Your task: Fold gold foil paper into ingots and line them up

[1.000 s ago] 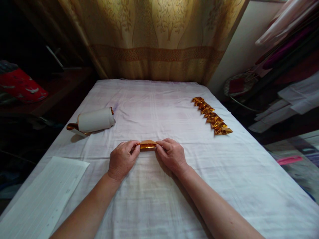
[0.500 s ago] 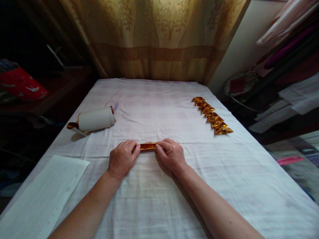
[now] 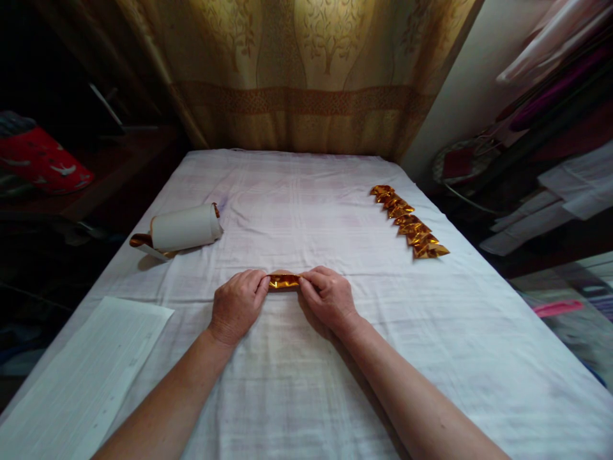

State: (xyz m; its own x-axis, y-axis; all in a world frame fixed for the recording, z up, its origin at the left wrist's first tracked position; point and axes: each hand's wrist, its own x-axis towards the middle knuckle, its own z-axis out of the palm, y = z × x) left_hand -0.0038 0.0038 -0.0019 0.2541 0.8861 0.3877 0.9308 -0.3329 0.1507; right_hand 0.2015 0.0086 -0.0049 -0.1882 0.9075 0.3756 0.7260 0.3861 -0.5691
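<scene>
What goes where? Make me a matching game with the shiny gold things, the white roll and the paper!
Things:
1. gold foil strip
2. row of folded gold pieces
3. white roll
4. paper sheet

Places:
A. flat at the near left edge
B. pinched between the left hand and the right hand
C. in a line on the far right of the white cloth
D. on its side, farther back on the left

Pairs: 1-B, 2-C, 3-D, 4-A
</scene>
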